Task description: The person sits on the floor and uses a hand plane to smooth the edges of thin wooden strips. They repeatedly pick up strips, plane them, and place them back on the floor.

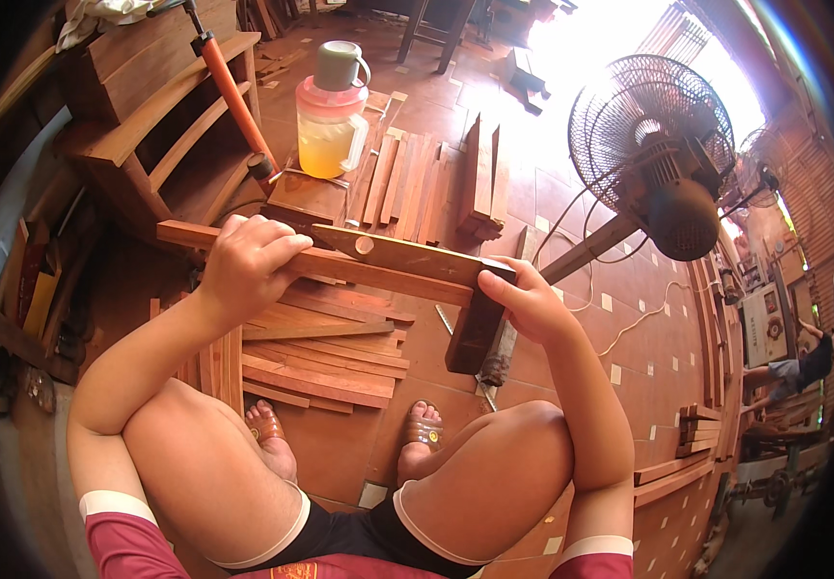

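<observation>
A long reddish-brown wooden strip (393, 277) is held up crosswise in front of me. My left hand (255, 256) is closed round it toward its left end. In my right hand (528, 301) I grip a try square (475, 333) at its dark stock, with the thumb pressed on the corner. The square's long blade, with a round hole near its pointed end, lies along the strip. The stock hangs down by the strip's right end. Whether stock and end touch, I cannot tell. Below them, several cut wooden strips (325, 362) lie piled on the floor.
A jug of yellow drink (325, 140) with a grey-green cup (338, 66) on top stands ahead. More strips (402, 183) lie beside it. A fan (653, 145) stands right, its cables (643, 328) on the tiles. An orange pump (229, 87) leans by a wooden cabinet (151, 145). Another person (803, 367) is far right.
</observation>
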The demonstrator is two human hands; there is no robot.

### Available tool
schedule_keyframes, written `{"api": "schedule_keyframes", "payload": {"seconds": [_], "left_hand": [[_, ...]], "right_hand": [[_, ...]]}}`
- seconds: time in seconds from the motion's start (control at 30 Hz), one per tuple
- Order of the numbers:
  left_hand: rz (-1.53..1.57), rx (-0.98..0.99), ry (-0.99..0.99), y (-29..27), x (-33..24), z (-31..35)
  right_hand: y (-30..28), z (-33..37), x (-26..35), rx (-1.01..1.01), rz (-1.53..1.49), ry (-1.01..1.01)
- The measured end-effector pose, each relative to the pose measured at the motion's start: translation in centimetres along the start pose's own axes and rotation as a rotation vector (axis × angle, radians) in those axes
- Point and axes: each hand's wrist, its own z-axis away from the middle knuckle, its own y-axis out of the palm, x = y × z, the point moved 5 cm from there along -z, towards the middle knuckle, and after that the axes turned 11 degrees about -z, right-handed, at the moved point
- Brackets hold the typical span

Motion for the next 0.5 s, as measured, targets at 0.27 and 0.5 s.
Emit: {"api": "schedule_keyframes", "payload": {"seconds": [0.27, 0.5], "left_hand": [[-0.003, -0.003, 0.011, -0.2, -0.2, -0.3], [0.005, -0.011, 0.002, -0.1, 0.0, 0.0]], "right_hand": [[-2.2, -1.0, -2.2, -0.068, 0.040, 0.002], [-1.3, -0.2, -0.9, -0.136, 0.158, 0.074]]}}
